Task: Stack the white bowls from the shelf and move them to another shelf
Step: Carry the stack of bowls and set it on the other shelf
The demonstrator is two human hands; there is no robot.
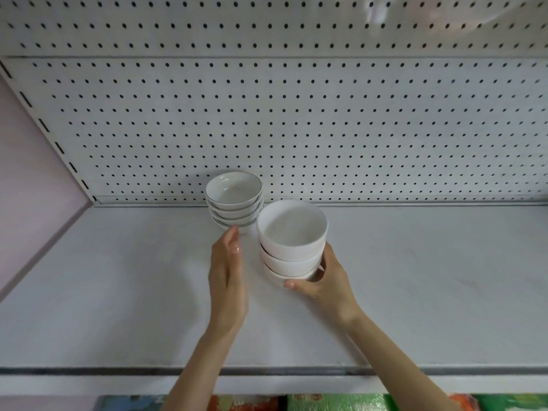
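Right hand (315, 281) curls round the base of the white bowl stack (292, 232), near the shelf (118, 292) back edge. Left hand (228, 271) is flat and empty (fingertips by the rimmed stack (234, 200)). Best to steady both sides and lift level.

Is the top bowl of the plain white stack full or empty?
Empty: the top bowl of the plain white stack sits upright, its bare white inside holding nothing.
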